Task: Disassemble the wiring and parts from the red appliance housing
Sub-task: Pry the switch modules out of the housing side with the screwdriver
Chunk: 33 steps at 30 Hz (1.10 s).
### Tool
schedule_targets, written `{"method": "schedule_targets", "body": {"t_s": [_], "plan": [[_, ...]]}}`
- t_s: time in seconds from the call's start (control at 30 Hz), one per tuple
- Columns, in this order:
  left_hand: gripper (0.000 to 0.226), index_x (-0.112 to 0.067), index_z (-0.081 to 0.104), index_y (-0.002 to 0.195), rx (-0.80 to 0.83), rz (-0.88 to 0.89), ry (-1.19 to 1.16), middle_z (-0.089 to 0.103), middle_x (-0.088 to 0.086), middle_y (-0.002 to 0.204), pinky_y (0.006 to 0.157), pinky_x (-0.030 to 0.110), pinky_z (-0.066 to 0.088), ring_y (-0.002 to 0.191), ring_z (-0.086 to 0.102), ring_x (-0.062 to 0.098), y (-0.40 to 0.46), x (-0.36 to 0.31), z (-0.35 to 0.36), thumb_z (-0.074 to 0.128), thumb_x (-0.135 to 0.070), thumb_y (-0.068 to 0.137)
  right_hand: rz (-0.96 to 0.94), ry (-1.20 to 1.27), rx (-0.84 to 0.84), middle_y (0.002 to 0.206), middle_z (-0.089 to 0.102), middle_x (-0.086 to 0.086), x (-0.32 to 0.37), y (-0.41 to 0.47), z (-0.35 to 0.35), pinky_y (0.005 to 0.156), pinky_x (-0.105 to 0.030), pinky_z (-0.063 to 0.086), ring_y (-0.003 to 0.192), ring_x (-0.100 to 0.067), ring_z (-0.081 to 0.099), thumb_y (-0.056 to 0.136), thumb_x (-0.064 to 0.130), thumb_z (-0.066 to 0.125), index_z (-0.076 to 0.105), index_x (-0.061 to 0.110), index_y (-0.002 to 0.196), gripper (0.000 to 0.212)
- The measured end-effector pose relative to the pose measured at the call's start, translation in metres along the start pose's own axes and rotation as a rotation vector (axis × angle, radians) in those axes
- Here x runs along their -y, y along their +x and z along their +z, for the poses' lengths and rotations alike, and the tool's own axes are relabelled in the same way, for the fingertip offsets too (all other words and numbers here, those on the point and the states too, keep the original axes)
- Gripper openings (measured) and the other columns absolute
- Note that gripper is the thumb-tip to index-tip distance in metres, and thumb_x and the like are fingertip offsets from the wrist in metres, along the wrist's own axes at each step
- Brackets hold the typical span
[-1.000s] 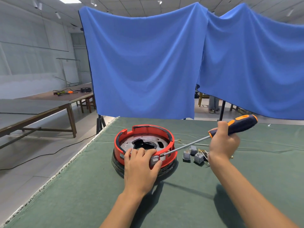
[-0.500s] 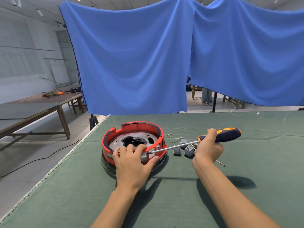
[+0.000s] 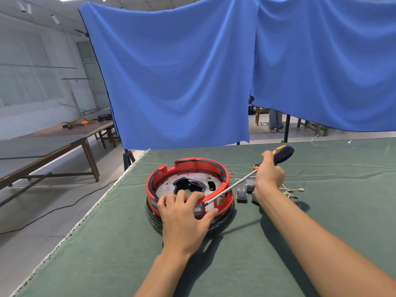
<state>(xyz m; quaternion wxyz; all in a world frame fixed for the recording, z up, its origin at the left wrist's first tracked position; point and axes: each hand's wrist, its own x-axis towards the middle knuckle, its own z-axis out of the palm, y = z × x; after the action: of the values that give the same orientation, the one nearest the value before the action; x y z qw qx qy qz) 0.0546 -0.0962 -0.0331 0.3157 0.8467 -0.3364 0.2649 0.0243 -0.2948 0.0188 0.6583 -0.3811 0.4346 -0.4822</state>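
The screwdriver's shaft has dropped lower over the last second, so that its tip now sits at the near rim of the round red plastic appliance housing [image 3: 188,187], right at a small grey block [image 3: 198,210] set in that wall. That looks like the start of prying or unscrewing this part, one more piece to free; which of the two I cannot tell from here.

The housing rests on the green cloth-covered worktop [image 3: 107,254], near its left edge. The left hand [image 3: 184,219] has stayed draped over the near rim, fingers curled over the red wall and thumb pressed against its outer face beside the grey block, bracing it. The right hand [image 3: 269,173] is wrapped tight round the long screwdriver with a dark blue and orange handle [image 3: 278,154], held out to the right with the shaft slanting down to the rim.

Just right of the housing lie small grey box-shaped parts [image 3: 242,194] and loose thin wires with metal terminals [image 3: 293,190], apparently already taken out.
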Motion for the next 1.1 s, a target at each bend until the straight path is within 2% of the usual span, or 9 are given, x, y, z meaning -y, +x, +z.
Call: {"method": "schedule_targets", "body": {"t_s": [0.2, 0.3, 0.47, 0.63, 0.7, 0.83, 1.03, 1.1], "plan": [[0.041, -0.033, 0.066, 0.097, 0.025, 0.001, 0.011, 0.054, -0.007, 0.085, 0.094, 0.040, 0.028, 0.088, 0.050, 0.021, 0.004, 0.000, 0.001, 0.057, -0.063, 0.072, -0.025, -0.078, 0.064, 0.053, 0.057, 0.004, 0.006, 0.003, 0.015, 0.050, -0.030, 0.034, 0.050, -0.015, 0.048, 0.079, 0.041, 0.057, 0.054, 0.015, 0.065, 0.030], [0.039, -0.032, 0.066, 0.099, 0.021, 0.025, 0.005, 0.056, -0.008, 0.086, 0.093, 0.040, 0.029, 0.088, 0.052, 0.020, 0.004, 0.001, 0.001, 0.060, -0.059, 0.071, -0.015, -0.078, 0.081, 0.055, 0.056, 0.003, 0.007, 0.004, 0.012, 0.048, -0.030, 0.032, 0.048, -0.016, 0.043, 0.079, 0.040, 0.057, 0.052, 0.015, 0.067, 0.029], [0.043, -0.027, 0.063, 0.105, 0.008, 0.067, -0.018, 0.063, -0.010, 0.096, 0.095, 0.039, 0.030, 0.094, 0.054, 0.018, 0.006, 0.007, 0.000, 0.070, -0.049, 0.069, -0.010, 0.025, -0.020, 0.056, 0.056, 0.004, 0.005, -0.003, -0.010, 0.044, -0.028, 0.029, 0.045, -0.014, 0.043, 0.078, 0.038, 0.058, 0.052, 0.015, 0.066, 0.027], [0.049, -0.013, 0.065, 0.096, -0.078, -0.006, -0.008, 0.064, 0.002, 0.088, 0.090, 0.050, 0.041, 0.093, 0.035, 0.014, 0.005, 0.002, 0.001, 0.087, -0.034, 0.058, -0.067, 0.099, -0.089, 0.039, 0.052, 0.011, 0.001, -0.016, -0.030, 0.037, -0.023, 0.031, 0.030, -0.003, 0.042, 0.081, 0.037, 0.055, 0.053, 0.015, 0.057, 0.032], [0.050, -0.013, 0.064, 0.097, -0.067, -0.004, 0.021, 0.064, 0.002, 0.088, 0.092, 0.052, 0.042, 0.094, 0.037, 0.015, 0.005, 0.001, 0.002, 0.087, -0.036, 0.059, -0.077, 0.123, -0.112, 0.036, 0.051, 0.010, -0.001, -0.021, -0.035, 0.035, -0.021, 0.031, 0.029, -0.004, 0.040, 0.081, 0.036, 0.054, 0.053, 0.015, 0.055, 0.034], [0.049, -0.020, 0.063, 0.102, 0.013, 0.029, 0.099, 0.062, -0.003, 0.094, 0.102, 0.047, 0.031, 0.095, 0.053, 0.024, 0.004, 0.002, 0.004, 0.076, -0.052, 0.067, -0.085, 0.153, -0.141, 0.034, 0.050, 0.010, -0.002, -0.027, -0.041, 0.042, -0.026, 0.031, 0.036, -0.007, 0.040, 0.083, 0.035, 0.053, 0.052, 0.015, 0.053, 0.036], [0.049, -0.021, 0.063, 0.095, 0.007, 0.024, 0.108, 0.056, -0.003, 0.088, 0.093, 0.043, 0.030, 0.089, 0.049, 0.025, 0.006, 0.000, 0.008, 0.075, -0.057, 0.064, -0.062, 0.133, -0.151, 0.049, 0.055, 0.006, -0.003, -0.025, -0.036, 0.038, -0.022, 0.034, 0.042, -0.012, 0.044, 0.082, 0.036, 0.052, 0.054, 0.013, 0.057, 0.034], [0.050, -0.021, 0.063, 0.096, 0.002, 0.025, 0.105, 0.056, -0.003, 0.089, 0.093, 0.043, 0.030, 0.089, 0.050, 0.025, 0.007, 0.000, 0.008, 0.076, -0.056, 0.063, -0.059, 0.121, -0.145, 0.049, 0.055, 0.007, -0.002, -0.022, -0.030, 0.043, -0.027, 0.033, 0.044, -0.012, 0.046, 0.082, 0.037, 0.053, 0.054, 0.015, 0.058, 0.033]]}}
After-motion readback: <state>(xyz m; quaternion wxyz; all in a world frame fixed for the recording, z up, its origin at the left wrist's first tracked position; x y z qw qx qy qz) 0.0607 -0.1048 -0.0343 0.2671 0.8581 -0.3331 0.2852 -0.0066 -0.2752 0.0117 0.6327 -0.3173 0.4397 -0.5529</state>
